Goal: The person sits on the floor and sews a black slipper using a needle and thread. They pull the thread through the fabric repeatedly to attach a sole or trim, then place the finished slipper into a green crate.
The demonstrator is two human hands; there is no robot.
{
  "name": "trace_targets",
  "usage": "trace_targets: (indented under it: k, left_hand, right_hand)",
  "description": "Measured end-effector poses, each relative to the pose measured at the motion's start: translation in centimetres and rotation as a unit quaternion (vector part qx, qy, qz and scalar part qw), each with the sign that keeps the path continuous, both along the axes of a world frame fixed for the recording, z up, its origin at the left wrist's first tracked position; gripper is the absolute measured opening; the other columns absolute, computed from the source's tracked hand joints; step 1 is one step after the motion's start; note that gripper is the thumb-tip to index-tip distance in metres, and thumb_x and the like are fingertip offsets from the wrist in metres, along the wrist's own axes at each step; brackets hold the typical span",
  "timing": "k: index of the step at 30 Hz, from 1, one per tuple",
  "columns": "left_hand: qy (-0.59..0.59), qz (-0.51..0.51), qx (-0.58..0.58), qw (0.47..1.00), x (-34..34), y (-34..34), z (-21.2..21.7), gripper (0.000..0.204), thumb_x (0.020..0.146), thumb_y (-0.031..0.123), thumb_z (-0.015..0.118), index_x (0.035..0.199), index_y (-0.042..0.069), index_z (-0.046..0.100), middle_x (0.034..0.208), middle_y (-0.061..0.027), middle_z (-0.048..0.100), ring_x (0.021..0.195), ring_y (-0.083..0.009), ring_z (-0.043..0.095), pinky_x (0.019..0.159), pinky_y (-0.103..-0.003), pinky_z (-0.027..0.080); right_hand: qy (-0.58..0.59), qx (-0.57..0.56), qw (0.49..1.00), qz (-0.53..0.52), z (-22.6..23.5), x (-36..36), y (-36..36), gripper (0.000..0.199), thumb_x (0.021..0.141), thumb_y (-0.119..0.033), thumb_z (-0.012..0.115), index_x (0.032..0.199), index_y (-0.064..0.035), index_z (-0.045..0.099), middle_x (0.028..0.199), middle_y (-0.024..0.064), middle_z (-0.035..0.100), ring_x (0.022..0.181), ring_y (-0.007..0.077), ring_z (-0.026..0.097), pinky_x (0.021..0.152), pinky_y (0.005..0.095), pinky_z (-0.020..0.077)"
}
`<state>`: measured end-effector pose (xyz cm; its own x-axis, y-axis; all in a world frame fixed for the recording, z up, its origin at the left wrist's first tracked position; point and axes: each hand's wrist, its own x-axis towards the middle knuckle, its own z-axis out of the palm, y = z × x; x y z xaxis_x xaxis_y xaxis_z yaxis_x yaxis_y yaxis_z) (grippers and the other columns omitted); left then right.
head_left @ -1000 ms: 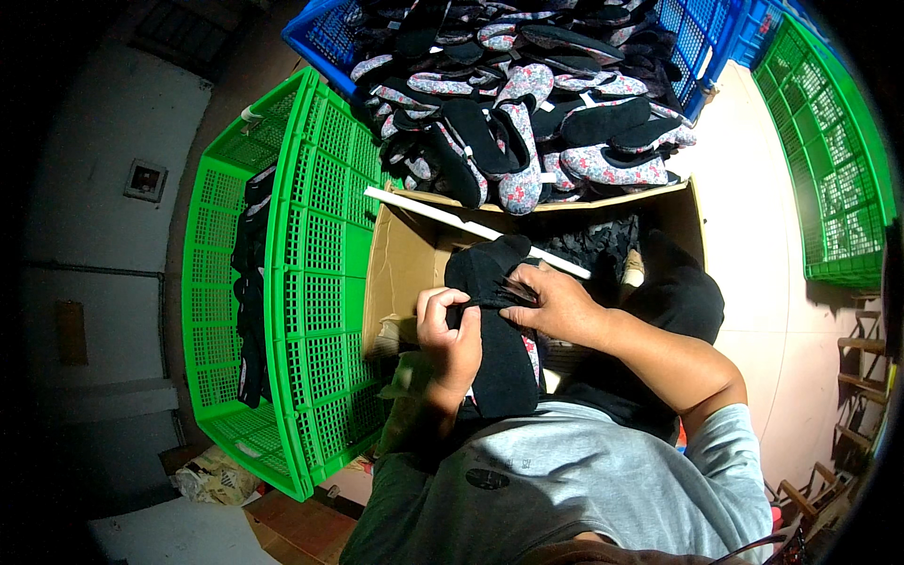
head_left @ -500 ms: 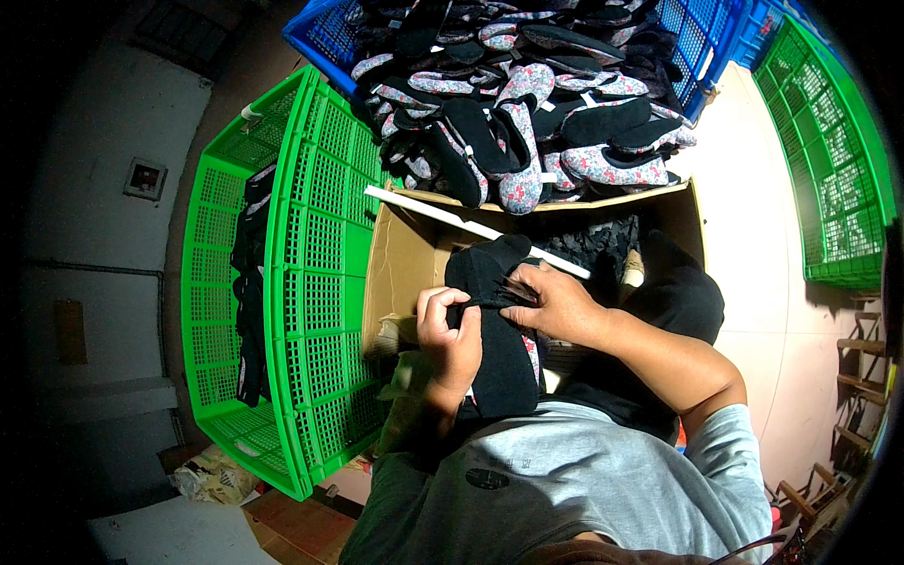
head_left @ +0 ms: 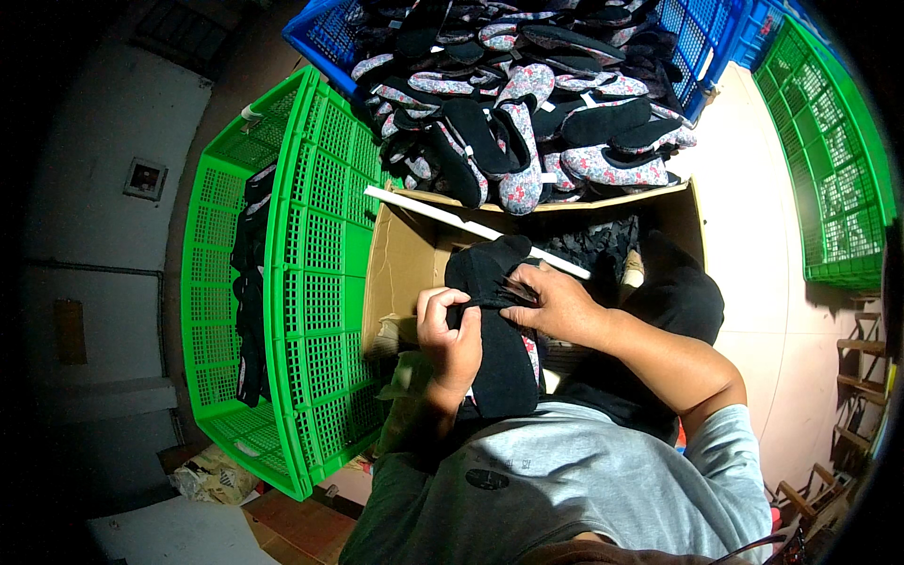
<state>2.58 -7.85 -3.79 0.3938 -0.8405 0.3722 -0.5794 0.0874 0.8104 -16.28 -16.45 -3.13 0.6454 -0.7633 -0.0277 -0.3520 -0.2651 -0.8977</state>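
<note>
A black-soled slipper [head_left: 499, 363] with a bit of floral fabric at its side lies sole up in front of my body, its toe pointing away. My left hand [head_left: 449, 331] is closed on its left edge, thumb and fingers pinching the black material near the middle. From the right, my right hand [head_left: 556, 303] bends over the same spot. Its thumb and forefinger close around a small dark, streaky thing against the sole; whether that is a tool or gathered material I cannot make out.
An opened cardboard box [head_left: 405, 250] with a white strip [head_left: 471, 224] across it stands before me, dark material inside. Beyond, a blue crate [head_left: 315, 42] overflows with floral slippers [head_left: 617, 166]. A green crate [head_left: 325, 282] stands left, another green crate [head_left: 829, 151] right.
</note>
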Motion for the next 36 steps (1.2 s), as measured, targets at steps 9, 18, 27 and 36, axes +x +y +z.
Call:
trace_targets:
  k: [9, 18, 27, 36]
  left_hand:
    - [-0.005, -0.003, -0.002, 1.0, 0.1, 0.1, 0.1, 0.024, 0.076, -0.007, 0.069, 0.095, 0.005, 0.062, 0.098, -0.0108, 0.061, 0.094, -0.0288, 0.062, 0.089, -0.038, 0.049]
    - [-0.009, -0.007, -0.001, 1.0, 0.1, 0.1, 0.2, 0.023, 0.075, -0.007, 0.069, 0.094, 0.004, 0.061, 0.098, -0.0111, 0.061, 0.094, -0.029, 0.062, 0.089, -0.038, 0.049]
    - [-0.001, -0.003, -0.006, 1.0, 0.1, 0.1, 0.1, 0.023, 0.076, -0.007, 0.068, 0.095, 0.004, 0.062, 0.098, -0.0111, 0.06, 0.094, -0.0284, 0.062, 0.089, -0.037, 0.049]
    - [-0.063, -0.036, 0.016, 0.997, 0.3, 0.1, 1.4, 0.032, 0.078, -0.01, 0.069, 0.107, 0.001, 0.063, 0.104, -0.011, 0.059, 0.094, -0.0224, 0.061, 0.088, -0.033, 0.051]
  right_hand:
    - [-0.004, 0.004, 1.0, -0.001, 0.0, 0.1, 0.0, 0.04, 0.084, -0.03, 0.083, 0.109, -0.0061, 0.062, 0.091, 0.0175, 0.064, 0.086, 0.0365, 0.065, 0.075, 0.0454, 0.0529]
    - [-0.001, 0.007, 1.0, 0.007, -0.1, 0.1, -0.2, 0.039, 0.084, -0.031, 0.082, 0.109, -0.0066, 0.063, 0.09, 0.017, 0.064, 0.086, 0.036, 0.064, 0.075, 0.0452, 0.0525]
    - [-0.006, -0.005, 1.0, 0.008, -0.3, 0.1, -0.1, 0.04, 0.085, -0.031, 0.082, 0.109, -0.0068, 0.062, 0.089, 0.0167, 0.065, 0.086, 0.0357, 0.064, 0.074, 0.045, 0.0525]
    - [-0.033, -0.027, 0.999, -0.026, -0.6, 0.5, 0.4, 0.036, 0.083, -0.021, 0.077, 0.112, -0.0084, 0.06, 0.09, 0.0174, 0.064, 0.082, 0.0372, 0.064, 0.074, 0.0456, 0.0533]
